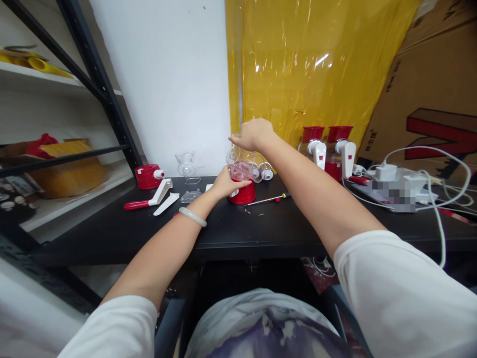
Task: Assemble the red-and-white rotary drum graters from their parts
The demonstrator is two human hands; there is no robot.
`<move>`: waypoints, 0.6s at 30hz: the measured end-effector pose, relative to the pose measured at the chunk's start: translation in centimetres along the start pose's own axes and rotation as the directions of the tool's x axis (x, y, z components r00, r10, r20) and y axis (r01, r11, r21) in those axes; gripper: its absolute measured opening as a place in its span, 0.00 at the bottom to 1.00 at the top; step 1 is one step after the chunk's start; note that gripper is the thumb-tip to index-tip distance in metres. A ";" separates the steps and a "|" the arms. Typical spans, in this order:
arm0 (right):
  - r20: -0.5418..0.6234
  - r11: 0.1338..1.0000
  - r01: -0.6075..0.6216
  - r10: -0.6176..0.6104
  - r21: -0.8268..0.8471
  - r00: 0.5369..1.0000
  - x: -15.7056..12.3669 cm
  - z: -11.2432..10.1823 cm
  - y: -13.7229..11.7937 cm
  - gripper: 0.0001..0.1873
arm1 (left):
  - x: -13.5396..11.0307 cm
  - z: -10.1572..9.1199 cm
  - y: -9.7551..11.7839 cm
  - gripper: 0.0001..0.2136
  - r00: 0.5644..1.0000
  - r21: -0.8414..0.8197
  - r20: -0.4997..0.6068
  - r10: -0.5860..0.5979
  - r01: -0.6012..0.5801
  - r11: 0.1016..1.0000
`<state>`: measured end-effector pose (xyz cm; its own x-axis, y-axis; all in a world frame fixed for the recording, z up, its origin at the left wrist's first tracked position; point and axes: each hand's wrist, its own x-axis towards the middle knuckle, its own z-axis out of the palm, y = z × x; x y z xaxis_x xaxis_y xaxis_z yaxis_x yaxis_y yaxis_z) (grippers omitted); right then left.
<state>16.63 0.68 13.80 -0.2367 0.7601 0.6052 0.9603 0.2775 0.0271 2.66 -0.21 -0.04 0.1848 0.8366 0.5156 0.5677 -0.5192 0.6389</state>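
My left hand (224, 182) is closed on a red base with a clear plastic housing (243, 183) that stands on the black table (261, 231). My right hand (254, 133) hovers above it at the back, fingers curled over some clear plastic parts (257, 164) by the yellow sheet; I cannot make out what it grips. A screwdriver (268, 200) lies just right of the red base.
At the left lie a red cap (148, 176), a red-and-white crank handle (149, 198), a white strip (166, 204) and clear pieces (188, 171). Two assembled red-and-white units (328, 149) stand right of my forearm. A white charger with cables (395, 179) fills the table's right.
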 end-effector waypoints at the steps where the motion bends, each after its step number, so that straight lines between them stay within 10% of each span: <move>1: 0.008 1.000 -0.002 0.002 0.001 1.000 -0.1 -0.1 0.0 0.38 | 0.1 0.1 -0.2 0.39 1.000 0.009 -0.010 -0.006 0.006 1.000; 18: -0.003 0.958 0.095 -0.098 0.270 0.995 -1.4 0.3 4.4 0.36 | 0.2 0.0 -0.5 0.50 0.995 0.000 0.054 -0.083 0.083 0.997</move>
<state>21.14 1.01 12.81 -0.3288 0.7278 0.6017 0.8581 0.4964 -0.1315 2.42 0.22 -0.32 0.1801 0.8852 0.4289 0.5811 -0.4475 0.6797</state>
